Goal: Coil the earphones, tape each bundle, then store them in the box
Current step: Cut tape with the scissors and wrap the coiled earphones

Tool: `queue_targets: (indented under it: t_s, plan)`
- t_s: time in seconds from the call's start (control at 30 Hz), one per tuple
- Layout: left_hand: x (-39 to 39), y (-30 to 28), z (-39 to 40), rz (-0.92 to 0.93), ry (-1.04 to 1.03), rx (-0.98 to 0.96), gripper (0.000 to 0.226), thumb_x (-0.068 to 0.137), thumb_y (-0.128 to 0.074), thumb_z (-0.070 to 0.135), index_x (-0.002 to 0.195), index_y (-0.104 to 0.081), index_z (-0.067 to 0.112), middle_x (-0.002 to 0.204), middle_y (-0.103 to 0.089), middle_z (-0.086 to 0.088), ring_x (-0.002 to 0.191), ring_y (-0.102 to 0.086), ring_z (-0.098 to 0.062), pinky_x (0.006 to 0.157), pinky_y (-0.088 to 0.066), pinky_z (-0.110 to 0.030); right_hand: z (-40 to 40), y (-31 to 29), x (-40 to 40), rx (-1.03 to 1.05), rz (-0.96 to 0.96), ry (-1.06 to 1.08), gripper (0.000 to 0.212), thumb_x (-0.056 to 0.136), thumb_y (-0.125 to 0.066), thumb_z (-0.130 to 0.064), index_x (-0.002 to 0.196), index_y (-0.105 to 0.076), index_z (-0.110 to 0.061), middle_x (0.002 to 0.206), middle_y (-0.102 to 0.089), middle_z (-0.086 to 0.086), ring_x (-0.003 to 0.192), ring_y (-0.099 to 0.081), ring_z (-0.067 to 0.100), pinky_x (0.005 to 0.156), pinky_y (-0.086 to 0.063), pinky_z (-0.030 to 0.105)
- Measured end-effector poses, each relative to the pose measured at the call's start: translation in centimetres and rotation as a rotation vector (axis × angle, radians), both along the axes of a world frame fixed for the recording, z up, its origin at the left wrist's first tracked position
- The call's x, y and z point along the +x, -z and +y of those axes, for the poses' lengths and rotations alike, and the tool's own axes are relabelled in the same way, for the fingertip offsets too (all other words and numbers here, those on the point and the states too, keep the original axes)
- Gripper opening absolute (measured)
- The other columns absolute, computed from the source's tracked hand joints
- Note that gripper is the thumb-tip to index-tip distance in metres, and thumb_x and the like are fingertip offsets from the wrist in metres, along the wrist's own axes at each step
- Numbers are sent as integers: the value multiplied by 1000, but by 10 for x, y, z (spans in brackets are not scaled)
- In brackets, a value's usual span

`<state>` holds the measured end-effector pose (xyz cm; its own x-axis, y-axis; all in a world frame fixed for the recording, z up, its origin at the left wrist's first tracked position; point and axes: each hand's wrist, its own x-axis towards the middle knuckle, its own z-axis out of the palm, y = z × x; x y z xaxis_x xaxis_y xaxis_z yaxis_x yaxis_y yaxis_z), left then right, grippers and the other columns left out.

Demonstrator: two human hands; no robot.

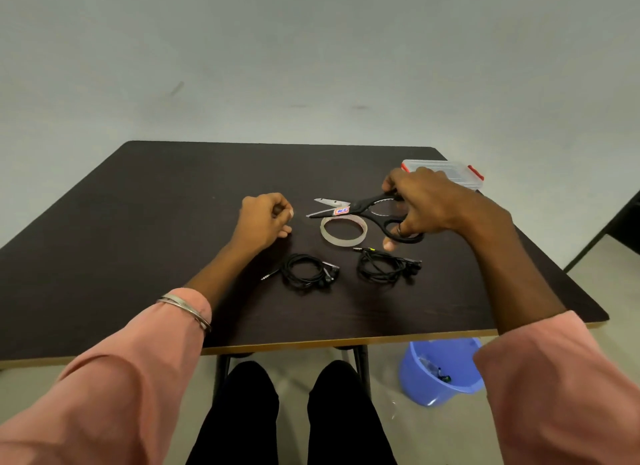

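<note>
Two coiled black earphones lie on the dark table (156, 222): one bundle (306, 270) near the centre, the other (386, 265) to its right. A roll of clear tape (343, 230) lies flat just behind them. My right hand (429, 201) grips black scissors (363, 210) by the handles, holding them just above the roll with the blades parted and pointing left. My left hand (265, 218) rests on the table left of the roll, fingers curled and thumb against forefinger; I see nothing between them. The clear box (460, 173) with red clips sits at the far right, partly behind my right hand.
A blue bucket (440, 371) stands on the floor under the table's right front corner. My knees are below the front edge. A dark piece of furniture (623, 218) shows at the right edge of the view.
</note>
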<state>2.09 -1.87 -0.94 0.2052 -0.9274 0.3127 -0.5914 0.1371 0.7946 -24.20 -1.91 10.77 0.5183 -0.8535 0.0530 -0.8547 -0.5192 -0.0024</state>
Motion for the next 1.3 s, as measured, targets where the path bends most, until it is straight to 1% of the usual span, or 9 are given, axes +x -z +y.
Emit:
queue_targets:
  t_s: [0.17,0.3,0.5,0.63,0.73,0.87,1.0,1.1,1.3]
  plan:
    - [1,1,-1,-17,11,-6,10,93,-58,8,83,-63,8,74,-64,-6,61,-71,-17,55,-60,-29,-2,-2,13,-17,114,-20,84,50,-85,-57,109,-44,-14,90,-58,6,93,-49,28,77,-31,34]
    - [1,0,0,2,18,-5,11,92,-58,7,82,-63,9,72,-63,-6,60,-72,-18,56,-60,-33,-2,2,26,-88,205,-32,64,63,-82,-45,101,-46,-8,93,-56,11,93,-50,30,76,-27,33]
    - [0,-1,3,6,10,-20,11,91,-60,7,80,-64,10,69,-65,-7,59,-71,-16,57,-61,-31,0,6,41,-157,252,-53,49,72,-77,-36,88,-38,-12,96,-59,14,98,-54,35,77,-29,38]
    - [1,0,3,9,6,-32,13,89,-61,9,78,-65,13,67,-67,-10,58,-71,-16,58,-61,-35,3,7,44,-165,245,-48,44,73,-77,-34,86,-41,-12,86,-54,11,92,-54,33,82,-36,41]
    - [0,1,3,8,9,-39,12,89,-61,9,78,-65,12,65,-68,-9,59,-72,-16,59,-61,-35,5,6,44,-165,240,-59,40,76,-75,-31,87,-41,-11,95,-59,14,84,-47,29,76,-32,36]
    - [0,1,5,13,6,-39,11,89,-61,9,79,-66,11,65,-69,-11,59,-72,-15,60,-61,-36,6,6,45,-173,246,-85,38,78,-74,-31,91,-44,-11,102,-60,16,94,-55,33,74,-33,36]
    - [1,0,6,-3,13,-37,11,90,-62,10,80,-66,12,67,-70,-10,59,-71,-13,60,-61,-34,9,5,45,-155,234,-77,35,79,-73,-27,98,-50,-7,103,-60,17,82,-53,31,69,-37,35]
    - [1,0,6,5,13,-41,11,89,-62,10,79,-67,12,67,-70,-10,59,-71,-13,59,-61,-33,9,5,44,-143,217,-61,37,77,-75,-23,101,-53,-5,104,-57,18,83,-57,34,65,-39,34]
    - [0,-1,6,7,7,-30,9,90,-63,11,83,-68,8,69,-70,-9,59,-71,-12,57,-60,-27,3,11,39,-125,117,-36,32,78,-73,-14,103,-55,-4,103,-54,18,81,-55,32,64,-41,32]
